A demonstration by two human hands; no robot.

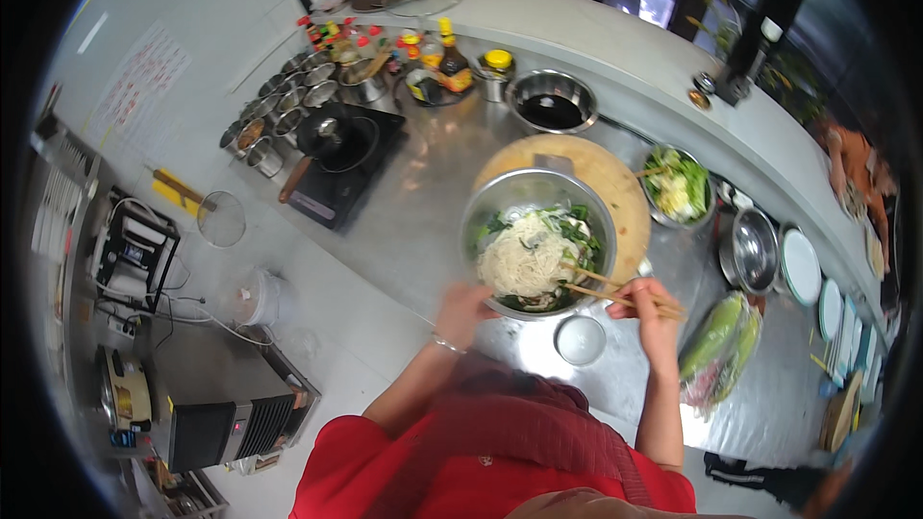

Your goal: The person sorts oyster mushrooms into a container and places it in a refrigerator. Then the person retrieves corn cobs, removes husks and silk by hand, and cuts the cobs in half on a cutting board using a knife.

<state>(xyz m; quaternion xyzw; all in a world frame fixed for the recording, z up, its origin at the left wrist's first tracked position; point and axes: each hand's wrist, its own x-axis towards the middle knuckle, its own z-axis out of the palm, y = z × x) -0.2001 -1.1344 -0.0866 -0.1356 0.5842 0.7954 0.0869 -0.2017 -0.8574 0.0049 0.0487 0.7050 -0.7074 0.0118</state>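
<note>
A large stainless-steel mixing bowl [472, 231] stands partly over a round wooden chopping board [631, 194]. Pale thin noodles [523, 256] fill its middle, with dark green leafy vegetables [580, 231] around them. At the bowl's near left rim is my left hand [464, 313], slightly blurred, its fingers gripping the edge. My right hand [647, 310] holds a pair of wooden chopsticks [602, 288], their tips in the noodles at the bowl's right side. Just below the bowl, between my hands, sits a small white bowl [581, 340].
A lidded pan [328, 133] rests on an induction cooker [353, 166] at left, beside steel seasoning pots [288, 97] and sauce bottles [453, 65]. Behind are a steel bowl of dark liquid [551, 104] and a vegetable bowl [676, 187]. Bagged green vegetables [721, 353] lie right. Another person [858, 180] appears far right.
</note>
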